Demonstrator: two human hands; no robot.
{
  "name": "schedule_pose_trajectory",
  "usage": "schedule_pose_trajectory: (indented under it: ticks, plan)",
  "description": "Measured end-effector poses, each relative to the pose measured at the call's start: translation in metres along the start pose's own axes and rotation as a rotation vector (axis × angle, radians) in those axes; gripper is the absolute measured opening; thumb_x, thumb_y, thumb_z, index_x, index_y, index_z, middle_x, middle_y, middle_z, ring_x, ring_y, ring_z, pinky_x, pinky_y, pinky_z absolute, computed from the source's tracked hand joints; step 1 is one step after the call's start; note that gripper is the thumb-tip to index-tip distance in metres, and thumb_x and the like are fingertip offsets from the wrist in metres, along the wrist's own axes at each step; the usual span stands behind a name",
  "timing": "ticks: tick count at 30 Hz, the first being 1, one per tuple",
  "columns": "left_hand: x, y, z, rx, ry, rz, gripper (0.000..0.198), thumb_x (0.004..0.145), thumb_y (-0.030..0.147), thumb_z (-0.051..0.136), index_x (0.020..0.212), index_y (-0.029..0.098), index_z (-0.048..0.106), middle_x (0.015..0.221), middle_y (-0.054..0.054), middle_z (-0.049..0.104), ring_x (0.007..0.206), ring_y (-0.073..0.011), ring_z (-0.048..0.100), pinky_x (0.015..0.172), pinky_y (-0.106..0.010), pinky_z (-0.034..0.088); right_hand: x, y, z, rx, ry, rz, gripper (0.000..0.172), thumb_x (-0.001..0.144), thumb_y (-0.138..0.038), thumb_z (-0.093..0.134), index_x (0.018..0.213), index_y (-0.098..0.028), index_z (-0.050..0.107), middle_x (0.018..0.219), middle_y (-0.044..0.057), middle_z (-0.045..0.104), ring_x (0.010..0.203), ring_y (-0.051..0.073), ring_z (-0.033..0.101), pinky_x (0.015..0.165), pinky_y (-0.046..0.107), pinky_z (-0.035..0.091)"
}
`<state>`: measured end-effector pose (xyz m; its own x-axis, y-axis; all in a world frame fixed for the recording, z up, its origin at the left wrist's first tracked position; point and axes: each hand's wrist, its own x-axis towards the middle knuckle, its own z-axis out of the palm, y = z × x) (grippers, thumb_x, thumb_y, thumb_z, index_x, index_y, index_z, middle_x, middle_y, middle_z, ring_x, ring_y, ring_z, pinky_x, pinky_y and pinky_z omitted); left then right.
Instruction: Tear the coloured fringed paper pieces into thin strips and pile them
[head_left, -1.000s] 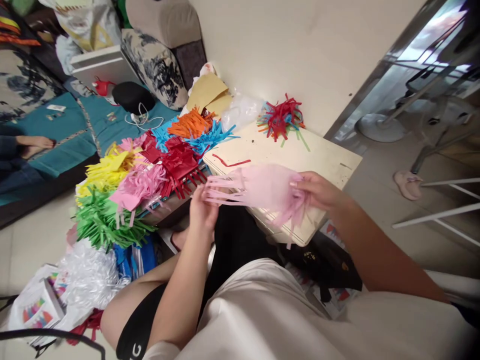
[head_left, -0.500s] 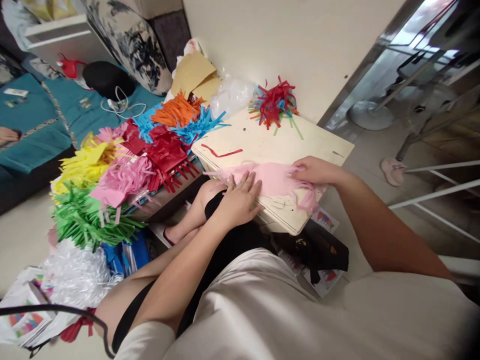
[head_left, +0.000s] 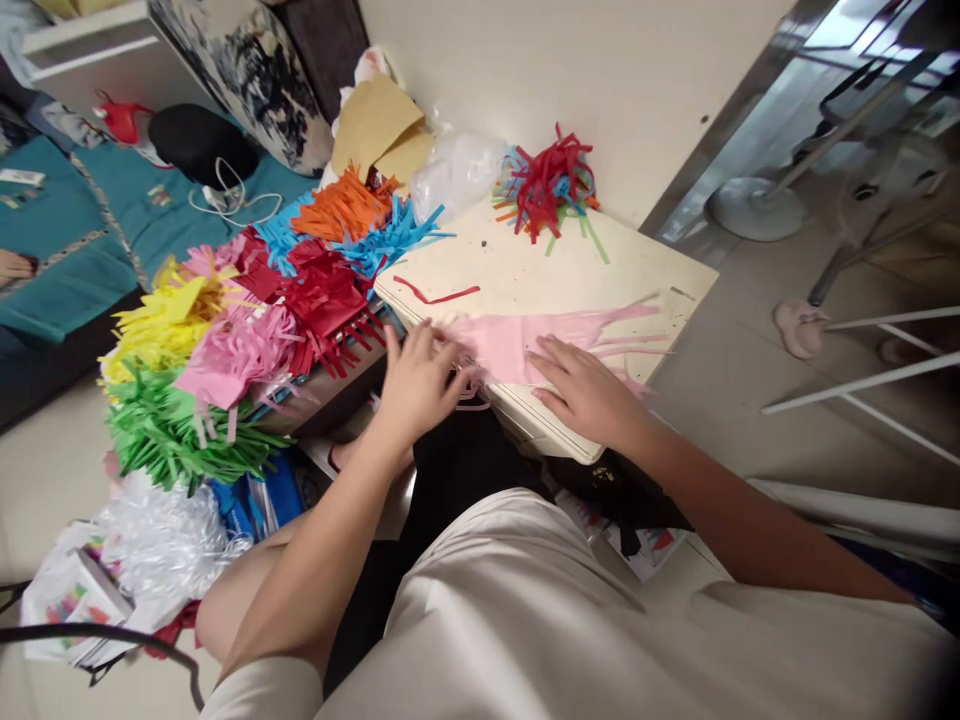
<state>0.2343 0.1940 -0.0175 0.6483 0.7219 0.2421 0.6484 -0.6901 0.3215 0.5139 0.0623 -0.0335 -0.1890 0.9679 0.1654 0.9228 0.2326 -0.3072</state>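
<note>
A pink fringed paper sheet (head_left: 517, 338) lies flat on a cream board (head_left: 570, 280), its cut strips pointing to the right. My left hand (head_left: 416, 380) rests on the sheet's left end, fingers bent down onto the paper. On the sheet's near edge my right hand (head_left: 581, 390) presses flat, with its fingers stretched out. Neither hand holds anything lifted.
A heap of fringed paper in green (head_left: 180, 435), yellow (head_left: 161, 320), pink, red (head_left: 322, 295), blue and orange lies left of the board. A tangle of red and blue strips (head_left: 547, 185) sits at the board's far edge. A loose red strip (head_left: 435, 295) lies on the board.
The pink sheet went from held in the air down onto the board. Its fringe now spreads to the right. My right hand moved from the sheet's right end to its near edge.
</note>
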Motion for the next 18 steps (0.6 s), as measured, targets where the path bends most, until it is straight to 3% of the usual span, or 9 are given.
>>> schedule_pose_trajectory:
  ticks: [2, 4, 6, 8, 10, 13, 18]
  plan:
    - [-0.001, -0.015, -0.008, 0.027, 0.186, -0.133, 0.026, 0.106, 0.037, 0.065, 0.117, 0.020, 0.081, 0.140, -0.024, 0.069, 0.150, -0.0505, 0.057, 0.130, -0.085, 0.033, -0.002, -0.003, 0.002, -0.021, 0.013, 0.020, 0.056, 0.116, -0.039, 0.052, 0.165, -0.016, 0.066, 0.178, 0.023, 0.053, 0.166, 0.042, 0.051, 0.136, 0.067, 0.044]
    - [-0.001, -0.016, -0.012, -0.009, 0.300, -0.149, 0.020, 0.103, 0.032, 0.067, 0.111, 0.019, 0.079, 0.139, -0.025, 0.068, 0.146, -0.0485, 0.059, 0.126, -0.077, 0.044, -0.001, -0.005, 0.000, -0.044, 0.018, 0.026, 0.055, 0.116, -0.039, 0.050, 0.161, -0.013, 0.069, 0.174, 0.026, 0.056, 0.162, 0.044, 0.054, 0.135, 0.069, 0.044]
    - [0.000, -0.002, -0.008, -0.100, 0.209, 0.007, 0.027, 0.101, 0.030, 0.071, 0.125, 0.020, 0.077, 0.148, -0.024, 0.067, 0.148, -0.0444, 0.061, 0.131, -0.070, 0.044, 0.001, -0.009, -0.004, -0.076, 0.021, 0.022, 0.052, 0.116, -0.039, 0.050, 0.156, -0.013, 0.072, 0.170, 0.027, 0.060, 0.158, 0.045, 0.058, 0.134, 0.070, 0.044]
    - [0.000, 0.018, 0.001, -0.160, -0.004, 0.193, 0.048, 0.098, 0.029, 0.077, 0.145, 0.020, 0.072, 0.160, -0.023, 0.065, 0.156, -0.0430, 0.058, 0.140, -0.070, 0.033, 0.000, -0.014, -0.008, -0.116, 0.018, 0.010, 0.050, 0.116, -0.041, 0.053, 0.152, -0.014, 0.074, 0.165, 0.026, 0.065, 0.153, 0.044, 0.061, 0.134, 0.068, 0.043]
    - [-0.003, 0.035, 0.012, -0.151, -0.153, 0.278, 0.061, 0.097, 0.025, 0.080, 0.156, 0.019, 0.067, 0.168, -0.024, 0.061, 0.164, -0.0447, 0.053, 0.145, -0.074, 0.019, -0.003, -0.020, -0.011, -0.153, 0.005, -0.002, 0.048, 0.114, -0.044, 0.058, 0.149, -0.015, 0.075, 0.160, 0.025, 0.068, 0.148, 0.043, 0.064, 0.134, 0.065, 0.042]
    - [-0.009, 0.046, 0.018, -0.098, -0.170, 0.275, 0.050, 0.101, 0.015, 0.069, 0.151, 0.019, 0.071, 0.167, -0.022, 0.065, 0.164, -0.0419, 0.054, 0.145, -0.075, 0.018, -0.013, -0.030, -0.015, -0.165, -0.007, -0.010, 0.045, 0.111, -0.043, 0.064, 0.146, -0.017, 0.075, 0.155, 0.023, 0.070, 0.142, 0.042, 0.065, 0.131, 0.062, 0.043]
    - [-0.005, 0.039, 0.004, -0.113, -0.146, 0.311, 0.028, 0.111, 0.020, 0.056, 0.123, 0.017, 0.082, 0.144, -0.016, 0.081, 0.144, -0.0341, 0.072, 0.142, -0.069, 0.035, -0.017, -0.037, -0.020, -0.105, 0.052, 0.012, 0.027, 0.112, -0.029, 0.058, 0.127, -0.018, 0.078, 0.136, 0.018, 0.078, 0.124, 0.036, 0.069, 0.116, 0.053, 0.046]
